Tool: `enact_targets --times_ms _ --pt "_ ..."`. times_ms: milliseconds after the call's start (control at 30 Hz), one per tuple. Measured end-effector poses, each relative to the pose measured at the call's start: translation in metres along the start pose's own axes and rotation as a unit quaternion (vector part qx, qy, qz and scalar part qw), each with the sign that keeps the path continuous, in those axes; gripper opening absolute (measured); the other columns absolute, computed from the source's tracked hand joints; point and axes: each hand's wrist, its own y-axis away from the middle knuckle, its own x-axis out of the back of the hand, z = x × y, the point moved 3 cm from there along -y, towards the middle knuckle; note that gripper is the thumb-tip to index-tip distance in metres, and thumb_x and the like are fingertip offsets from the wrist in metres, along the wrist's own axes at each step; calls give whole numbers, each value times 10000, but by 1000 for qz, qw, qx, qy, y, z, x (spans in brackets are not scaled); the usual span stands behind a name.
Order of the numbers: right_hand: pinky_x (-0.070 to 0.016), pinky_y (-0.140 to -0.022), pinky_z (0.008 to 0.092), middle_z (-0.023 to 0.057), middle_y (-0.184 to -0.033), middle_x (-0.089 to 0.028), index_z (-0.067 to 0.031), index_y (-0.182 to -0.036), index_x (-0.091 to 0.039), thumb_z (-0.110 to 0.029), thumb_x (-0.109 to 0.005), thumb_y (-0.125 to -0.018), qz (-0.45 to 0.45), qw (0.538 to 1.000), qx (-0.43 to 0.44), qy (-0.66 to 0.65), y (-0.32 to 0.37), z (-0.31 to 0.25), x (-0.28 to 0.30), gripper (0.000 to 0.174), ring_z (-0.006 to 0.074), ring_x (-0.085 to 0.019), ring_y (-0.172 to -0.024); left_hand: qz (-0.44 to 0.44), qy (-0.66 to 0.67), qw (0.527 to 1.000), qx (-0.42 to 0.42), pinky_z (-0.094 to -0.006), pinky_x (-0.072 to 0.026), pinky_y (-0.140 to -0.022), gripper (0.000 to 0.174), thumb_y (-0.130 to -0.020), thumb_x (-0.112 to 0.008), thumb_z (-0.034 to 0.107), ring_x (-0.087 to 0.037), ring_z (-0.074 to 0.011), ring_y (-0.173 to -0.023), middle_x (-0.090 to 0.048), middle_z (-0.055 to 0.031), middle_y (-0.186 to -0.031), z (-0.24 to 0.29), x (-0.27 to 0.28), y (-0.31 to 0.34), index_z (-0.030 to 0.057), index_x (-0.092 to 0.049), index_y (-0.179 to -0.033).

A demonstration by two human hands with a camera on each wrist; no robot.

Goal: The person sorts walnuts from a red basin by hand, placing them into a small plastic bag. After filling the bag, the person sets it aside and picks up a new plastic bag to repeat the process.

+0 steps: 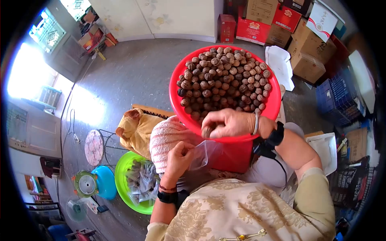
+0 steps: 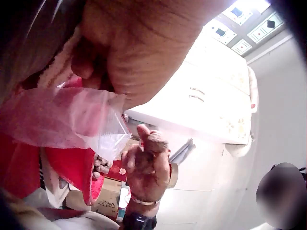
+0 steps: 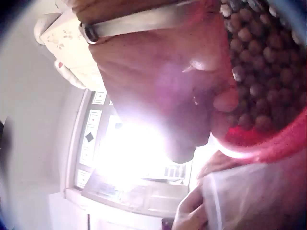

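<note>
My left hand [image 1: 179, 160] pinches the rim of a clear plastic bag [image 1: 200, 154], whose mouth faces the red basin. In the left wrist view the bag [image 2: 72, 117] hangs below that hand, thin and see-through. My right hand [image 1: 231, 123] is over the near rim of the red basin [image 1: 173, 94], its fingers curled round a walnut [image 1: 206, 131] just above the bag's mouth. Any further walnuts in the palm are hidden. A large heap of brown walnuts [image 1: 225, 76] fills the basin.
Left of my lap, a green basin [image 1: 120, 176] holds several filled clear bags [image 1: 142, 184]. A pink towel [image 1: 161, 144] lies over my knee, beside a yellow cloth [image 1: 140, 132]. Cardboard boxes [image 1: 311, 48] and a blue crate [image 1: 337, 94] stand at right. A round stool [image 1: 94, 147] stands at left.
</note>
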Motion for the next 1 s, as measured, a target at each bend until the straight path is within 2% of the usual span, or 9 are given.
enact_targets --times_ms 133,267,367,433,500,633,700,867,1000 --pt "-548 -873 356 94 -1015 -728 -46 -1165 -630 -145 -690 -913 -83 993 21 80 6 -2 -45 277 208 -699 -951 3 -28 1000 -13 -208 -418 -497 57 -961 -644 52 -546 -38 -598 -651 -9 -770 13 1 2 22 -645 -1010" --pt "-547 -809 494 190 -940 -717 -47 -1054 -589 -215 -671 -883 -68 954 5 292 14 12 -57 253 418 -692 -917 7 62 998 22 -224 -386 -452 42 -941 -659 47 -507 -24 -529 -621 23 -685 -5 -2 1 43 -654 -983" --pt "-547 -797 513 200 -892 -718 -38 -1081 -589 -258 -663 -885 -65 942 -12 329 16 19 -61 304 429 -695 -879 11 39 999 25 -212 -412 -479 67 -953 -631 27 -534 -28 -577 -658 3 -762 -4 3 6 37 -646 -1018" --pt "-548 -797 516 210 -883 -715 -33 -1094 -591 -279 -666 -889 -62 928 -27 368 17 17 -64 329 424 -697 -878 -8 9 999 47 -200 -436 -504 94 -966 -604 9 -558 -32 -624 -692 -15 -839 -1 1 9 28 -641 -1050" --pt "-548 -797 519 219 -874 -712 -27 -1107 -593 -299 -669 -892 -58 911 -44 406 20 19 -64 354 419 -699 -876 20 3 999 -28 -224 -397 -462 66 -934 -661 30 -520 -27 -534 -619 19 -675 2 -5 10 45 -645 -996" --pt "-546 -771 497 209 -881 -714 -39 -1020 -654 -372 -701 -896 -32 935 -20 352 20 24 -60 358 422 -690 -840 8 23 1000 2 -223 -395 -459 54 -938 -654 31 -525 -32 -533 -616 17 -672 5 -8 11 42 -643 -989" --pt "-546 -756 482 205 -880 -713 -44 -987 -675 -399 -716 -893 -40 943 -13 330 18 31 -58 369 416 -687 -816 -14 3 1000 27 -224 -439 -480 114 -965 -617 34 -561 -51 -590 -647 7 -785 4 -8 10 26 -635 -1078" --pt "-527 -708 367 94 -786 -682 -51 -987 -690 -297 -758 -885 -28 982 -120 140 16 22 -51 275 196 -637 -722 -6 52 998 33 -226 -389 -445 31 -957 -640 42 -529 -42 -522 -607 13 -667 -3 -10 5 41 -635 -988" --pt "-521 -726 333 30 -820 -636 -33 -1047 -661 -183 -737 -899 -42 994 -82 59 17 22 -52 224 155 -613 -781 -10 72 997 25 -227 -372 -436 36 -963 -642 37 -514 -46 -504 -608 6 -673 -1 -12 6 35 -628 -996"
